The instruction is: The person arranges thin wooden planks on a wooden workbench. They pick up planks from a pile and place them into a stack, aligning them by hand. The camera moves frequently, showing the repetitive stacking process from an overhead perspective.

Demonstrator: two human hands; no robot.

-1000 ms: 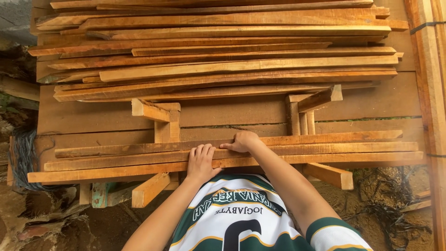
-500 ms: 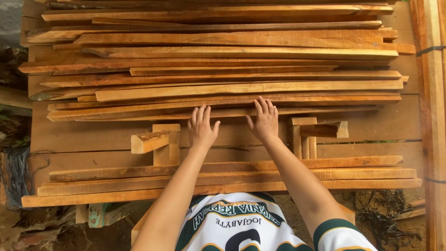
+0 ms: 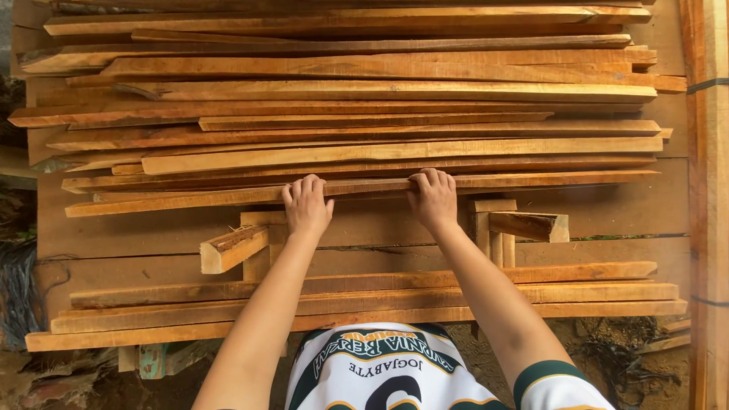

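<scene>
Both bare forearms stretch forward from the person's chest, roughly parallel. The left hand [image 3: 306, 205] and the right hand [image 3: 433, 199] lie palm down, fingers curled over the near edge of one long, thin, reddish-brown wooden strip [image 3: 228, 195], gripping it a short way apart. The strip is rough-sawn and narrow, lying flat as the nearest piece of a large stack of similar wooden slats [image 3: 380, 91] on the plank worktop [image 3: 623, 212]. Its long axis runs left to right across the view, tilted slightly. A smaller bundle of strips [image 3: 577, 292] lies nearer the person.
</scene>
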